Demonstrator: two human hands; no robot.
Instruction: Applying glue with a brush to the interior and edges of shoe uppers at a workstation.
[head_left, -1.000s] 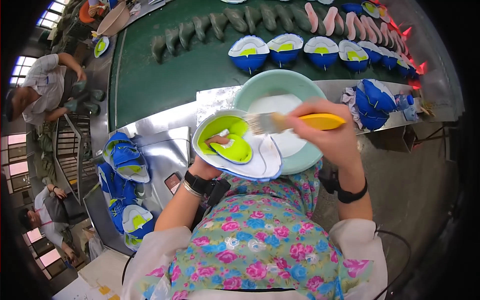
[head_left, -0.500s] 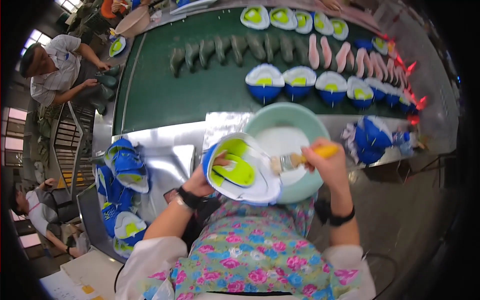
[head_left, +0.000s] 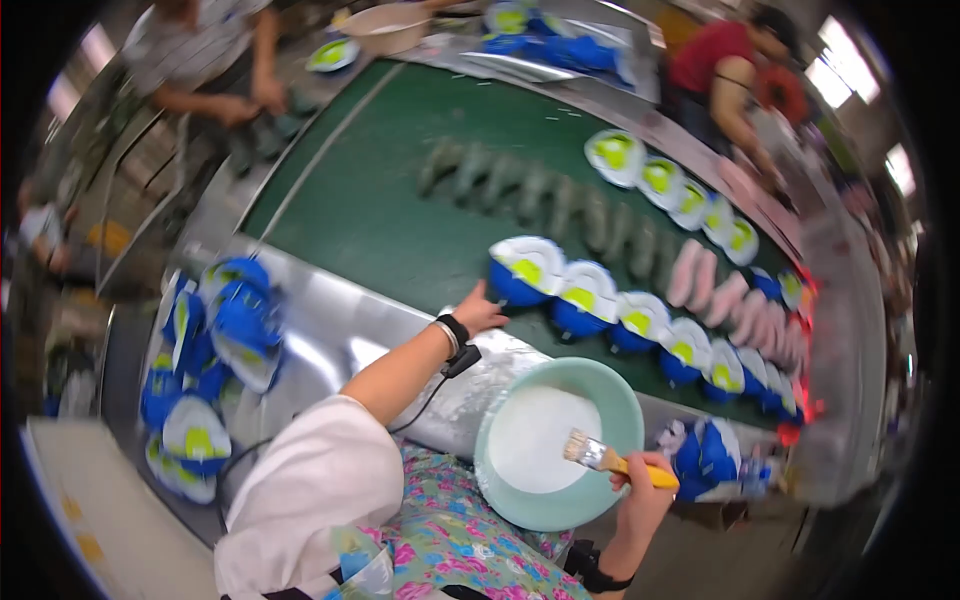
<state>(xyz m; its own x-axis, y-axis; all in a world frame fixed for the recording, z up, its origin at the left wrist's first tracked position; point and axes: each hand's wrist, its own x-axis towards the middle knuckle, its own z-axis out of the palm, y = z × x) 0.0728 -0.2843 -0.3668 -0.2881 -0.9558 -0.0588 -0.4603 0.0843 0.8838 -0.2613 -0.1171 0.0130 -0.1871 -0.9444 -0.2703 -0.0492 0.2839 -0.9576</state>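
My left hand (head_left: 482,310) reaches over the green belt, closed at the near left side of the end shoe upper (head_left: 515,285), blue with a white lining and a yellow-green insert. Some of its fingertips are hidden against the upper. In my right hand (head_left: 640,492) is the yellow handle of a paintbrush (head_left: 600,453). Its pale bristles hang over the white liquid (head_left: 540,435) in a mint-green basin (head_left: 628,400); whether they touch it I cannot tell.
More such uppers (head_left: 640,322) line the green belt (head_left: 400,215), with dark foot-shaped pieces (head_left: 545,195) and pink insoles (head_left: 705,278) beyond. A pile of uppers (head_left: 240,320) lies left on the metal table. Co-workers (head_left: 715,75) work across the belt and at far left.
The upper is gone from above the basin, and my left hand has moved forward to the row's left end. My right hand has brought the brush down and nearer me. The view has turned.
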